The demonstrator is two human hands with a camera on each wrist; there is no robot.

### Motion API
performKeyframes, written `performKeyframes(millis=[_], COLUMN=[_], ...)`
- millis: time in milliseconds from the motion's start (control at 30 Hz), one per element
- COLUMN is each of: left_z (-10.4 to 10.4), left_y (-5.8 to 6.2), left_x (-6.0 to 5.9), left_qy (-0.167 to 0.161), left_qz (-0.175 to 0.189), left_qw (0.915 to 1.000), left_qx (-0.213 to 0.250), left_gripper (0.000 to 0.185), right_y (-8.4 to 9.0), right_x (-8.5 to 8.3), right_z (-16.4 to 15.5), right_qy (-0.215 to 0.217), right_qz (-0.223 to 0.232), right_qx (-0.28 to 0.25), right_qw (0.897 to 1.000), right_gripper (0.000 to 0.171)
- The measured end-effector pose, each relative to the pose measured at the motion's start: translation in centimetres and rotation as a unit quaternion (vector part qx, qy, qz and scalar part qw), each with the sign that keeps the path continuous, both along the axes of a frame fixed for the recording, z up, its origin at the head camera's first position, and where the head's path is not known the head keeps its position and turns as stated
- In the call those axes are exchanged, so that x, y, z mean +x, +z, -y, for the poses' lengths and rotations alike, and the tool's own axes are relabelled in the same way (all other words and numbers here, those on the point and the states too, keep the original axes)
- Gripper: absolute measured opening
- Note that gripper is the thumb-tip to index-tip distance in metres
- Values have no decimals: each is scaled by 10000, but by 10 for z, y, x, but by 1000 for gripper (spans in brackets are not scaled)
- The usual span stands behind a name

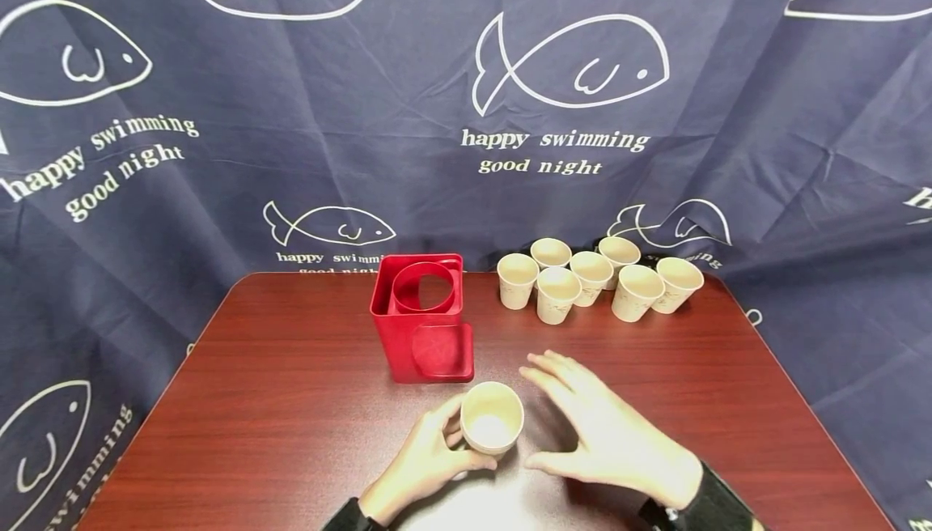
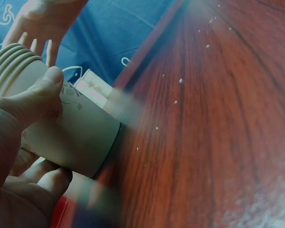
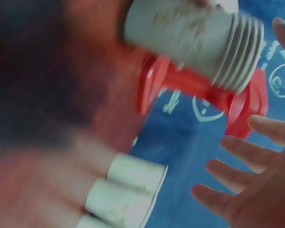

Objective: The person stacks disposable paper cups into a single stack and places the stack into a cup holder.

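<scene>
A nested stack of cream paper cups [image 1: 492,418], several rims showing in the wrist views, is held by the left hand [image 1: 425,460], thumb and fingers curled round its side, just above the front of the reddish-brown wooden desk [image 1: 277,401]. The right hand [image 1: 607,434] hovers just beside it, fingers spread and holding nothing. Behind it stands the red plastic cup holder [image 1: 425,319], its round top opening empty, so the gathering looks to me only partly done: seven single cream paper cups [image 1: 597,276] stand upright in a cluster at the far right of the desk, well apart from the stack. A dark blue cloth [image 1: 466,94] printed with white fish outlines and lettering hangs behind and around the desk.
</scene>
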State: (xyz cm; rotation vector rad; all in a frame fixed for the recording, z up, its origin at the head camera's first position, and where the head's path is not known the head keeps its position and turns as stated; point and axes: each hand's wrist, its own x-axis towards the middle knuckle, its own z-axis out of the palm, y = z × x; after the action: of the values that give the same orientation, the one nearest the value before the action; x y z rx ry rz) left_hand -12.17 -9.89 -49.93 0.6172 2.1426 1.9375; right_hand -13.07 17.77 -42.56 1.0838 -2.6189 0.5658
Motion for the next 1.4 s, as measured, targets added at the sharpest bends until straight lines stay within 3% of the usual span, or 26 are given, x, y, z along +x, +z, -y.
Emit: performKeyframes(millis=[300, 700, 1233, 1400], left_z=[-2, -2, -1, 0], left_y=[1, 3, 3, 3], left_x=[0, -2, -1, -1], left_qy=[-26, -92, -54, -66], left_qz=[153, 114, 91, 113], left_qw=[9999, 9999, 9999, 9999], left_qx=[68, 18, -51, -35], left_gripper=[80, 82, 81, 82], right_y=[17, 31, 15, 11], right_x=[-31, -90, -149, -162], right_z=[-52, -128, -189, -201], right_qy=[-441, -835, -1968, -2225], right_qz=[-643, -1161, -84, 555], right_qx=[176, -48, -334, -306], right_qw=[9968, 9897, 9798, 9729], right_gripper=[97, 102, 101, 98])
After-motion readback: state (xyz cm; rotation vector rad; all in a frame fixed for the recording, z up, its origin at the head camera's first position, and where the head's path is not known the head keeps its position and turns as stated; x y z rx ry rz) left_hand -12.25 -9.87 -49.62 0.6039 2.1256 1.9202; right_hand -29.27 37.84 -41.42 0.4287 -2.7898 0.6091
